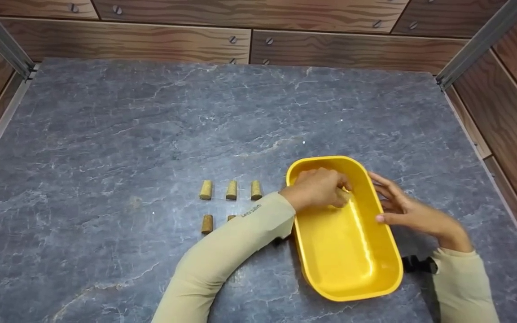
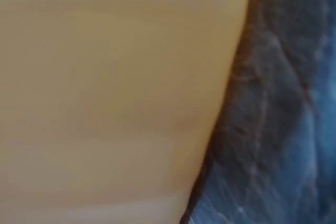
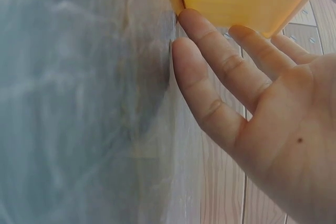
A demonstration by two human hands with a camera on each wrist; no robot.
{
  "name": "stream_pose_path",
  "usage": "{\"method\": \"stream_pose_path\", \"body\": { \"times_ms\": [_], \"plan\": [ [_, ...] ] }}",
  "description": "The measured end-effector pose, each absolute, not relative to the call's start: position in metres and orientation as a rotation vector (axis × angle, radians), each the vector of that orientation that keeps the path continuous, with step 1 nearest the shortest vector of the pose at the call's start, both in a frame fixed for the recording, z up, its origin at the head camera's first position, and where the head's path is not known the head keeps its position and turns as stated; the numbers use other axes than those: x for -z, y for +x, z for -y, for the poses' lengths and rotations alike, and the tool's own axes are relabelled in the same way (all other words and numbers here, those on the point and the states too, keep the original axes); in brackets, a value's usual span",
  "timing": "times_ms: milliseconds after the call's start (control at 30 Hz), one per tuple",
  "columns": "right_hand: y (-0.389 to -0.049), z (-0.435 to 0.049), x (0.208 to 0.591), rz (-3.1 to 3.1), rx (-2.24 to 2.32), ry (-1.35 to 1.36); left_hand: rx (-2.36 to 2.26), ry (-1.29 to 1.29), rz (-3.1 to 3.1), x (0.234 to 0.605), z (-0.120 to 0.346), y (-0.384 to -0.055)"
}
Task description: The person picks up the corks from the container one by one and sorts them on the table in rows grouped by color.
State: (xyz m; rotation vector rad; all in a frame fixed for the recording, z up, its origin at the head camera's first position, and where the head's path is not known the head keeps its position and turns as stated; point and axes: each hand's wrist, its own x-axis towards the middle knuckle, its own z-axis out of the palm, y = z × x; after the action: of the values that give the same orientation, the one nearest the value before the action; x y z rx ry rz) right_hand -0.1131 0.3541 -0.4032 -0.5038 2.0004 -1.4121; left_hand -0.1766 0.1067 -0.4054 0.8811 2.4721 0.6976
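Observation:
A yellow plastic tub (image 1: 343,251) stands on the grey marbled table. Inside it, near the far end, my left hand (image 1: 319,187) pinches a cork (image 1: 343,196), mostly covered by the fingers. Against the tub's right outer wall lie the fairly straight fingers of my right hand (image 1: 404,208), with the thumb at the rim. The right wrist view shows these fingers (image 3: 226,59) close to the yellow wall. Left of the tub, light corks (image 1: 231,190) form a row, and a darker cork (image 1: 207,224) stands nearer, beside another partly hidden by the left sleeve.
The left forearm sleeve (image 1: 222,255) passes over the table (image 1: 106,179) and blocks part of the view. Wood-patterned panels (image 1: 151,42) border the back and sides. The left wrist view holds only a blurred pale surface and the dark tabletop.

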Motion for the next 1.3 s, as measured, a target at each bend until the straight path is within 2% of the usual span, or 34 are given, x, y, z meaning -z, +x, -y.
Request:
{"method": "stream_pose_path", "body": {
  "times_ms": [933,1300],
  "plan": [
    [-0.113,-0.353,0.403,-2.0,1.407,-0.482,-0.717,0.942,-2.471,0.401,-0.106,-0.175],
    [-0.114,-0.354,0.401,-1.99,1.389,-0.476,-0.883,1.043,-2.399,0.372,-0.094,-0.172]
  ]
}}
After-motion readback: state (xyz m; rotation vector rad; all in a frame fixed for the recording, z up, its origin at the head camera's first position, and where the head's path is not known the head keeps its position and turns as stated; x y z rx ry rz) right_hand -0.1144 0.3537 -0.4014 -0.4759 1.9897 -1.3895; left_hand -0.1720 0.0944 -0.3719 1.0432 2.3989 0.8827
